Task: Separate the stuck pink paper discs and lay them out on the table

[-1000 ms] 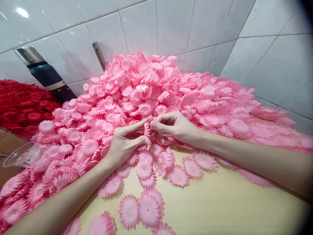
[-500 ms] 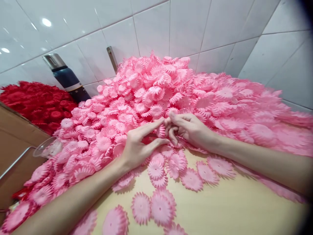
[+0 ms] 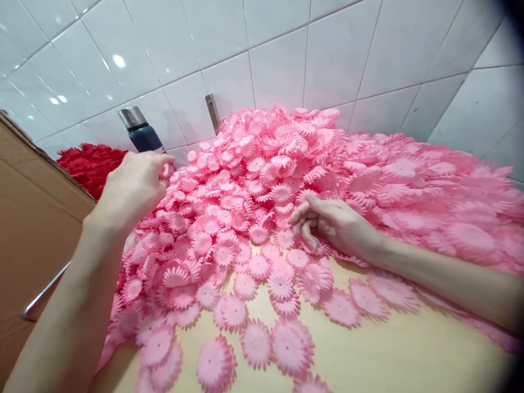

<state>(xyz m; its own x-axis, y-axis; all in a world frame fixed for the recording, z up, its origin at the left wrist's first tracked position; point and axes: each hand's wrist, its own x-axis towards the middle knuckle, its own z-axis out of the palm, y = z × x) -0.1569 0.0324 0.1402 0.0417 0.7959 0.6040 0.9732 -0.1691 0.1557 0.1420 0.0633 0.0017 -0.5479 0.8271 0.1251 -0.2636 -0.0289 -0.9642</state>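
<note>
Pink and fringed, a small piece (image 3: 167,171) sat pinched in the bare left hand (image 3: 137,185) at nine o'clock, its long axis hidden. Well apart at four, the bare right hand (image 3: 331,222) curled loosely, its hold impossible to tell. Pink fringed discs (image 3: 256,165) heaped towards twelve; a dark-blue, silver-capped bottle (image 3: 144,136) showed at ten, nearer the left hand.

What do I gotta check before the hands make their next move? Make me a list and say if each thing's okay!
1. Hands apart: ok. The left hand is by the flask, the right hand by the pink pile.
2. Flower gripped in the left hand: cannot tell. Pink shows at its fingers.
3. Right hand empty: cannot tell. Its fingers curl.
4. Flask's cap on: ok.
5. All flowers in piles: not ok. Some lie loose on the table.
</note>
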